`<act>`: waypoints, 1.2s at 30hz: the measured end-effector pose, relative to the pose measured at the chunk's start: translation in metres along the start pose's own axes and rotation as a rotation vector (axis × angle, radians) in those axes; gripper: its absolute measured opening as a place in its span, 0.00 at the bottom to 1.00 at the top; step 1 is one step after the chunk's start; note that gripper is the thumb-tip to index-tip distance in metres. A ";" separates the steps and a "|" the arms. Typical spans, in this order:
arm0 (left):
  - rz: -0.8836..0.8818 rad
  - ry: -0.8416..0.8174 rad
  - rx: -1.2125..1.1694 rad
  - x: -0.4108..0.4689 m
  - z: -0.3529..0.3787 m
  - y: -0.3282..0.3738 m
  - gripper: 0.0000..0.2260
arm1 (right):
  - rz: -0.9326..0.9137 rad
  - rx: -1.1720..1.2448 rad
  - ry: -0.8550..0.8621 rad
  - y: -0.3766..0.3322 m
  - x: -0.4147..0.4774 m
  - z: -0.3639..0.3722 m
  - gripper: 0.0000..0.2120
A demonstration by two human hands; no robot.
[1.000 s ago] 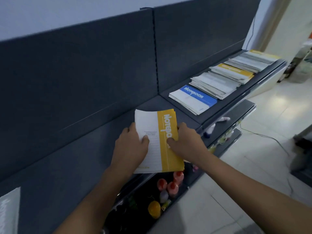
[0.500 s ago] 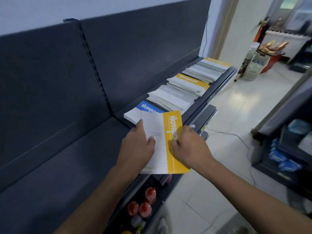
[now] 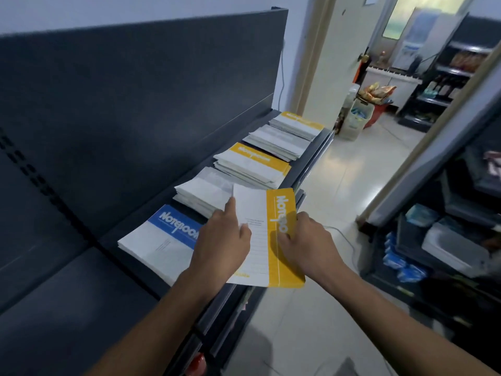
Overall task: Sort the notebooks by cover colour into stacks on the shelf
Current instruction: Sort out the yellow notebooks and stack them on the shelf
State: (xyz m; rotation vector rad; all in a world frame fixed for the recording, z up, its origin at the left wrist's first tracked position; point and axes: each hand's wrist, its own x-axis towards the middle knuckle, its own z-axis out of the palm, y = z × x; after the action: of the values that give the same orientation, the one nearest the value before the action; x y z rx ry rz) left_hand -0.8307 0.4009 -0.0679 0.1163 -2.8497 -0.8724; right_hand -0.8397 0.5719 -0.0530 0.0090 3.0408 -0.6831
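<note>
Both hands hold a small bundle of yellow-and-white notebooks (image 3: 267, 234) in the air over the shelf's front edge. My left hand (image 3: 222, 245) grips its white left side, my right hand (image 3: 306, 242) its yellow band. On the dark shelf (image 3: 67, 294) lies a blue-and-white notebook stack (image 3: 162, 240), partly under my left hand. Beyond it come a grey-white stack (image 3: 200, 194), a yellow-banded stack (image 3: 252, 164), another grey-white stack (image 3: 276, 142) and a far yellow-banded stack (image 3: 298, 123).
The shelf's dark back panel (image 3: 135, 104) rises behind the stacks. Lower shelf levels (image 3: 230, 316) jut out beneath, with a red item (image 3: 196, 360) at the bottom. To the right are tiled floor (image 3: 339, 185), a dark rack with goods (image 3: 439, 253) and an open doorway (image 3: 393, 77).
My view and both hands have shifted right along the shelf with the yellow bundle. The bundle has passed from the bare shelf section to beside the blue stack. More of the room shows.
</note>
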 end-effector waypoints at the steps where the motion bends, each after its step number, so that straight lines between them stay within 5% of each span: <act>1: 0.009 -0.002 0.007 0.010 0.005 0.006 0.24 | 0.009 0.008 -0.002 0.006 0.009 -0.003 0.10; 20: -0.030 -0.001 0.038 0.212 0.149 0.198 0.19 | 0.004 0.109 -0.011 0.203 0.233 -0.103 0.09; 36: -0.073 0.008 0.013 0.364 0.221 0.276 0.16 | 0.001 0.110 -0.033 0.277 0.401 -0.142 0.10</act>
State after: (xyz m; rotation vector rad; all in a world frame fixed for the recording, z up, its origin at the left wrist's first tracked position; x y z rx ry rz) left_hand -1.2356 0.7071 -0.0467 0.2262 -2.8603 -0.8653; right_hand -1.2411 0.8833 -0.0539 0.0005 2.9678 -0.8402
